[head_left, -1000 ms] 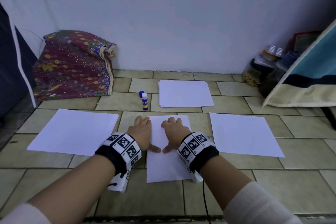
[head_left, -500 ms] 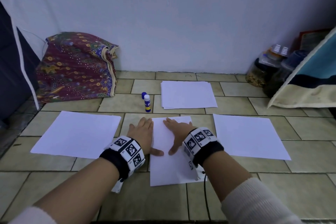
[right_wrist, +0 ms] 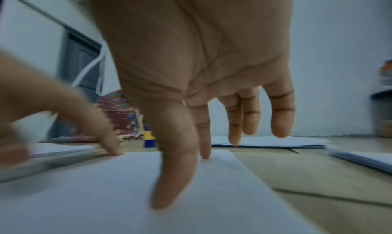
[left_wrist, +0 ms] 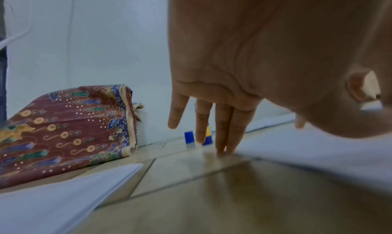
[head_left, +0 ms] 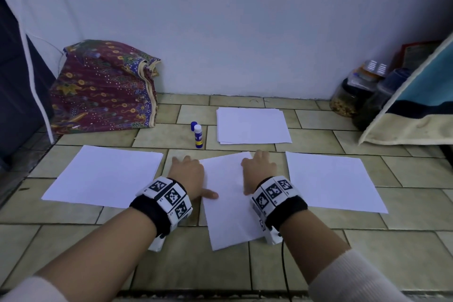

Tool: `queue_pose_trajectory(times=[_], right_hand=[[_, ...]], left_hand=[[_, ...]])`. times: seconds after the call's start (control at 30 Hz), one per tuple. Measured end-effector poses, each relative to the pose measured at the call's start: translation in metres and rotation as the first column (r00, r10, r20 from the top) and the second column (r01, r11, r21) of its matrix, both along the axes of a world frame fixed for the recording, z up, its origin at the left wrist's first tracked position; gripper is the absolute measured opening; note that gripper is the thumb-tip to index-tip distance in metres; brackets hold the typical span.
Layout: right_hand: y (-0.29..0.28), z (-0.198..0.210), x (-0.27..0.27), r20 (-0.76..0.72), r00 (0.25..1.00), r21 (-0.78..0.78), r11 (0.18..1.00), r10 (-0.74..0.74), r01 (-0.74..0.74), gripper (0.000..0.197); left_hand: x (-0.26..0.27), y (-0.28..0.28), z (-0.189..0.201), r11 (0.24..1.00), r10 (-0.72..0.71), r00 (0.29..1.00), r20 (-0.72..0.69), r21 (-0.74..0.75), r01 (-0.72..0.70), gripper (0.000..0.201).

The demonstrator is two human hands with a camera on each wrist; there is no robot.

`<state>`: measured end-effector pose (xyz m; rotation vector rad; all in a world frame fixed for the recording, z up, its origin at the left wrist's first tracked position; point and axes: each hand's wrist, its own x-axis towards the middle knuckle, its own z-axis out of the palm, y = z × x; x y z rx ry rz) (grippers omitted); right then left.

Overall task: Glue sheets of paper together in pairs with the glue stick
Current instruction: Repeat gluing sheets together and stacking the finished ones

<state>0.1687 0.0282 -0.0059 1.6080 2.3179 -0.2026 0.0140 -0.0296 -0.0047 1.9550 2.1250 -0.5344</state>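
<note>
A white sheet point(head_left: 228, 203) lies on the tiled floor in front of me, turned slightly askew. My left hand point(head_left: 188, 174) lies flat at its left edge, thumb on the paper and fingers mostly on the tile. My right hand point(head_left: 258, 169) lies flat on its upper right part, fingers straight. In the right wrist view the right hand point(right_wrist: 201, 128) touches the sheet point(right_wrist: 127, 195) with its index fingertip. The glue stick point(head_left: 198, 136) stands upright behind the sheet, its blue cap point(head_left: 194, 125) beside it. A stack of paper point(head_left: 252, 125) lies farther back.
Single white sheets lie left point(head_left: 105, 175) and right point(head_left: 333, 181) of the middle one. A patterned cloth bundle point(head_left: 103, 88) sits by the wall at left. Jars point(head_left: 350, 98) and a blue-and-cream fabric panel point(head_left: 421, 110) stand at right.
Both hands have slid apart across the middle sheet, the left toward its left edge, the right toward its right side. The sheet has turned slightly.
</note>
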Motion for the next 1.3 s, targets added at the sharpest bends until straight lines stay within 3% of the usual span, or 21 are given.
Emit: queue_pose_trajectory(times=[0.1,0.2,0.33,0.4,0.57,0.67,0.77,0.97,1.3], right_hand=[[-0.014,-0.002,-0.007,-0.07,0.994,-0.046,0.996,0.079,-0.082,0.039],[-0.021,-0.002,-0.014,-0.115,0.985,-0.129,0.981,0.127,-0.142,0.045],[-0.03,-0.003,-0.028,-0.069,0.99,-0.184,0.973,0.126,-0.136,0.076],[-0.033,-0.005,-0.035,-0.093,0.985,-0.191,0.968,0.145,-0.161,0.082],[-0.029,0.007,-0.04,-0.188,0.958,-0.322,0.907,0.218,-0.27,0.094],[-0.021,0.009,-0.041,-0.199,0.96,-0.359,0.897,0.197,-0.258,0.104],[-0.02,0.004,-0.055,-0.147,0.952,-0.318,0.899,0.268,-0.302,0.109],[-0.017,-0.001,-0.055,-0.152,0.932,-0.315,0.878,0.328,-0.361,0.101],[0.018,0.001,0.017,-0.151,0.977,-0.317,0.929,0.15,-0.191,0.11]], left_hand=[[0.002,0.001,0.007,0.995,-0.041,0.997,0.069,0.095,0.035,0.063],[0.004,-0.004,0.001,0.989,-0.144,0.977,0.158,0.055,0.137,0.061],[0.006,-0.011,0.0,0.99,-0.134,0.985,0.105,0.061,0.128,0.049],[0.005,-0.013,0.004,0.993,-0.11,0.99,0.083,0.053,0.106,0.048],[-0.009,-0.012,-0.003,0.999,0.017,0.985,0.17,0.036,-0.024,0.08],[-0.017,-0.01,-0.011,0.992,0.103,0.971,0.217,-0.097,-0.084,0.107],[-0.02,-0.008,-0.015,0.987,0.087,0.976,0.202,-0.153,-0.057,0.11],[-0.019,-0.004,-0.016,0.98,0.08,0.988,0.131,-0.192,-0.054,0.111],[-0.027,-0.008,-0.02,0.981,0.064,0.986,0.153,-0.193,-0.034,0.107]])
